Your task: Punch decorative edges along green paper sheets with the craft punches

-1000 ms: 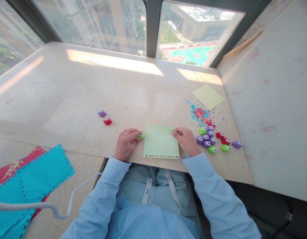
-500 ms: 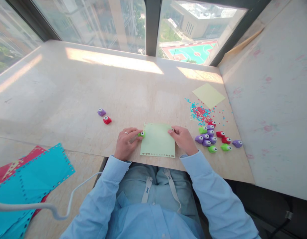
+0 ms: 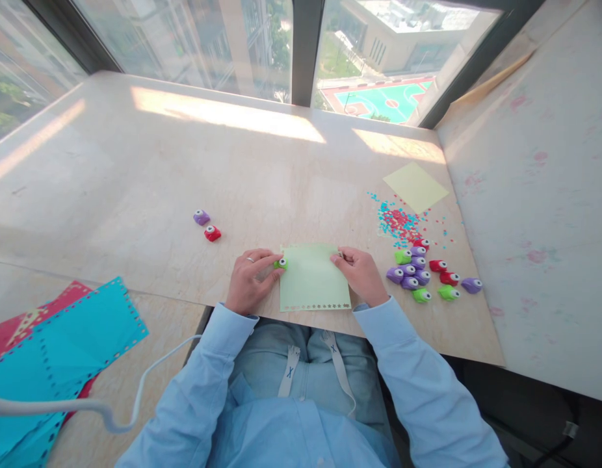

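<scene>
A pale green sheet of paper [image 3: 314,278] lies near the table's front edge, with small shapes punched along its bottom and top edges. My left hand [image 3: 252,279] is closed around a green craft punch [image 3: 281,263], which sits at the sheet's upper left edge. On the other side, my right hand [image 3: 360,273] pinches the sheet's upper right edge between thumb and fingers. The hand partly hides that corner.
Several purple, red and green craft punches [image 3: 408,270] cluster at right, below blue and red confetti [image 3: 399,221] and a pale yellow sheet [image 3: 416,187]. A purple punch [image 3: 201,217] and a red punch [image 3: 212,233] stand left. Blue punched paper [image 3: 86,331] and a white cable [image 3: 140,383] lie lower left.
The sheet has shifted slightly right and down relative to the hands, with the green punch still at its left edge. The whole view has tilted a little.
</scene>
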`<state>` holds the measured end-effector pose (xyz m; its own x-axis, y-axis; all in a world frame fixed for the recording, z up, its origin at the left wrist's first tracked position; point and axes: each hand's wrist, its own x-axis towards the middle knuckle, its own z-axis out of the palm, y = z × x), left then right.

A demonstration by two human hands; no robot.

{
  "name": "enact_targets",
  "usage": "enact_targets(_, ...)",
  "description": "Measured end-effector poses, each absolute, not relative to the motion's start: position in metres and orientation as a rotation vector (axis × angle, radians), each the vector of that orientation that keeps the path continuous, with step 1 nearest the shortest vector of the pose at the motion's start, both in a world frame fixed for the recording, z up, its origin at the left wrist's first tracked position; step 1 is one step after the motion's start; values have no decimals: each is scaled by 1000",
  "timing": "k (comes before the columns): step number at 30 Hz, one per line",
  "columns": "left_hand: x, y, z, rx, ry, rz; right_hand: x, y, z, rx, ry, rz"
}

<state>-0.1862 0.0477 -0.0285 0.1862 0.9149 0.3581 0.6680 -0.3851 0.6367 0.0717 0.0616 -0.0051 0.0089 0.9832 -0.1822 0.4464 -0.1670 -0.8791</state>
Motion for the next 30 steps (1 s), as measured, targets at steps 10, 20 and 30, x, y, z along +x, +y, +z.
enact_targets(10,-187,46,-27,2137,1507,983,74,53,-5,-1568,-1535,925)
enact_targets(20,-185,43,-22,2114,1490,1022,51,24,0,-1179,-2397,370)
enact_targets(30,-186,43,-17,2067,1441,1002,40,35,-18,-1238,-2412,407)
